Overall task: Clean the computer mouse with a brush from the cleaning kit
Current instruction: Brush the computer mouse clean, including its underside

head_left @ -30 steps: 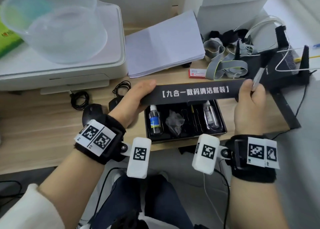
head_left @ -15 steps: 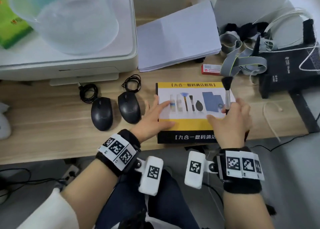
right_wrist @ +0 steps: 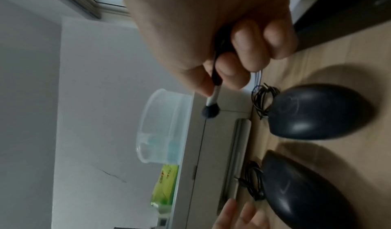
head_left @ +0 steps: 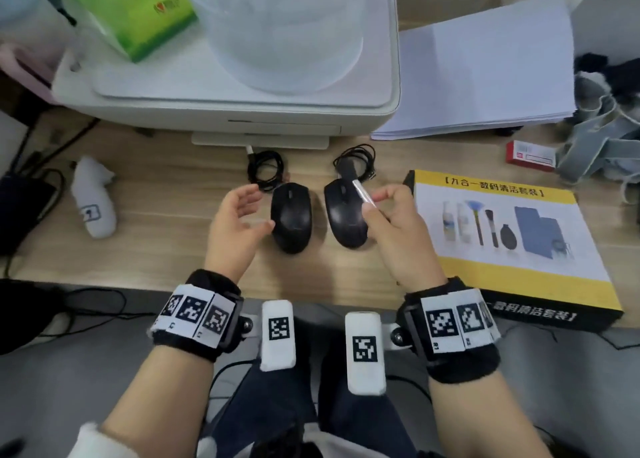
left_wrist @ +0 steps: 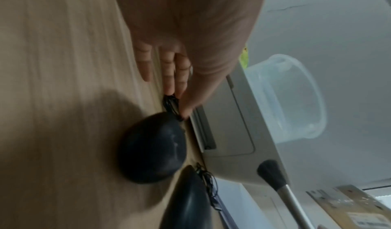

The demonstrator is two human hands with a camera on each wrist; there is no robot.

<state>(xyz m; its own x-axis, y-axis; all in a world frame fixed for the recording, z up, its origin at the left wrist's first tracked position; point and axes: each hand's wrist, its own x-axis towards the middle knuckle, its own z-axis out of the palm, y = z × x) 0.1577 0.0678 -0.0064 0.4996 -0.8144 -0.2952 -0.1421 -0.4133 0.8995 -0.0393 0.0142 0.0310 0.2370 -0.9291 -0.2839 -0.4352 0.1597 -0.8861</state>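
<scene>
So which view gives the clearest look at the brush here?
The left wrist view: the brush shows its dark bristle tuft and metal ferrule unobstructed. The right wrist view shows it smaller, its handle gripped by the right hand. In the head view it blurs against a black mouse.

Both hands have left the closed kit box (head_left: 512,236); right hand (head_left: 398,229) carried the brush (head_left: 360,193) over the mice.
</scene>
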